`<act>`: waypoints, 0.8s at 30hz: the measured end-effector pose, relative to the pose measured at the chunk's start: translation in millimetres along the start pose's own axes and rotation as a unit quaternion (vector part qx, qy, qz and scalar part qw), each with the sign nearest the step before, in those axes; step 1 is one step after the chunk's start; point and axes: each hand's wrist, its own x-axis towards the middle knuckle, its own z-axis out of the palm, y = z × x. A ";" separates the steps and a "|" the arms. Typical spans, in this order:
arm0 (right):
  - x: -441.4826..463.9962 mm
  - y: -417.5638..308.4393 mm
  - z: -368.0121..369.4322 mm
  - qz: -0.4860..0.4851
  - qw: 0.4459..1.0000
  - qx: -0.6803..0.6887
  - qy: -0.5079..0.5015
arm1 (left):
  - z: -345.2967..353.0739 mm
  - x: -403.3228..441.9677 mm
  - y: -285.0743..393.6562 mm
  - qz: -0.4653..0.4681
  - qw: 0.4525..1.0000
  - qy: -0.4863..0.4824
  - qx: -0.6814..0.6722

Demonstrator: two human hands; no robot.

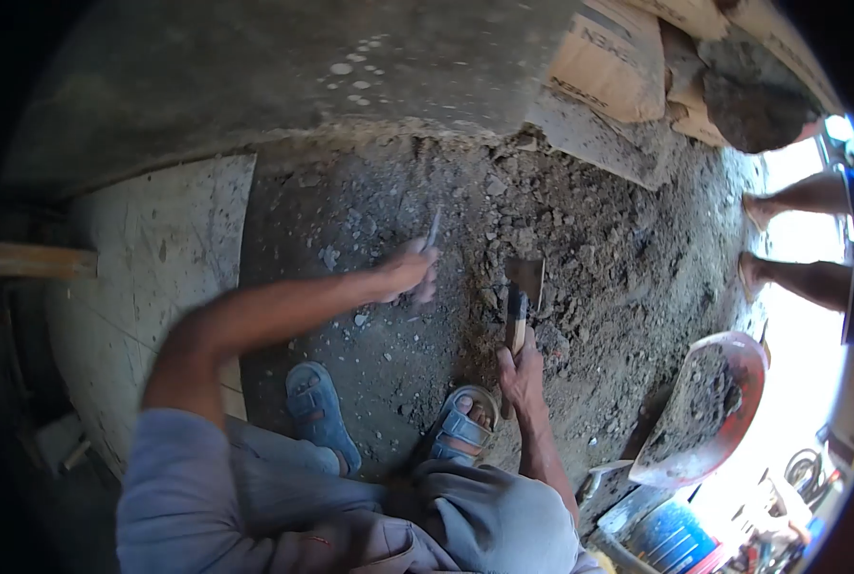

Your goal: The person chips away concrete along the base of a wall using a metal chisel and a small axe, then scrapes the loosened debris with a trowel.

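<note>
My right hand (521, 375) is closed round the wooden handle of a short-handled spade (516, 330). Its flat, squared metal blade rests at the loose, crumbly soil (580, 287) in front of my right foot. Farther left, my left hand (410, 274) hangs above the scraped grey ground, blurred by motion. From its closed fingers a thin, pointed grey piece (434, 230) sticks out; its kind cannot be made out. My sandalled feet (320, 411) are below and between the two hands.
A pale board (150, 287) lies at left, beneath a concrete wall (255, 77). Cement bags (609, 62) are stacked at upper right. A pan of soil (700, 411) and a blue bucket (674, 536) stand at lower right. Another person's bare legs (800, 277) show at the right.
</note>
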 end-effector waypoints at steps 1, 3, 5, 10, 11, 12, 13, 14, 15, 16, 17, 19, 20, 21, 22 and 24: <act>0.9 0.9 -3.9 -0.002 0.998 -0.052 -0.021 | -21.6 -21.8 -2.2 -0.018 0.997 -0.023 0.068; 9.2 6.7 -12.0 -0.032 0.986 -0.151 -0.060 | -65.7 -72.1 7.6 -0.033 0.969 -0.058 0.239; 27.3 6.2 -13.0 -0.088 0.976 -0.188 -0.067 | -104.0 -122.6 13.3 -0.053 0.927 -0.049 0.369; 89.4 -81.0 11.5 -0.207 0.906 -0.329 -0.167 | -169.8 -204.6 -52.7 -0.134 0.918 0.094 0.361; 95.0 -113.0 22.9 -0.234 0.891 -0.335 -0.200 | -173.6 -213.3 -68.1 -0.151 0.924 0.106 0.336; 91.1 -149.6 34.2 -0.323 0.860 -0.333 -0.212 | -177.8 -222.7 -85.1 -0.168 0.928 0.119 0.310; 77.6 -195.4 44.8 -0.355 0.836 -0.340 -0.246 | -193.8 -229.5 -116.7 -0.167 0.927 0.118 0.314; 72.3 -213.9 64.2 -0.581 0.756 -0.265 -0.145 | -215.0 -232.4 -155.3 -0.164 0.958 0.112 0.208; 55.6 -247.6 76.7 -0.674 0.697 -0.212 -0.118 | -217.7 -234.9 -163.2 -0.163 0.976 0.103 0.102; 40.5 -274.7 92.1 -0.746 0.647 -0.121 -0.104 | -223.4 -233.9 -168.5 -0.164 0.976 0.099 0.108; 17.0 -304.0 87.2 -0.744 0.643 -0.135 -0.123 | -213.6 -237.2 -160.2 -0.165 0.966 0.105 0.167; 1.7 -317.1 87.2 -0.741 0.638 -0.147 -0.149 | -178.9 -251.6 -142.1 -0.168 0.940 0.119 0.272; 12.9 -307.8 95.7 -0.766 0.616 -0.130 -0.130 | -163.6 -257.4 -132.4 -0.167 0.923 0.125 0.324; 29.6 -295.6 106.5 -0.791 0.592 -0.113 -0.110 | -153.4 -261.5 -125.0 -0.163 0.903 0.132 0.374; 72.2 -263.3 105.9 -0.746 0.632 -0.124 -0.170 | -167.6 -259.3 -131.6 -0.160 0.913 0.072 0.368; 119.8 -218.4 44.4 -0.254 0.909 -0.213 -0.251 | -173.5 -260.5 -129.0 -0.183 0.923 0.061 0.333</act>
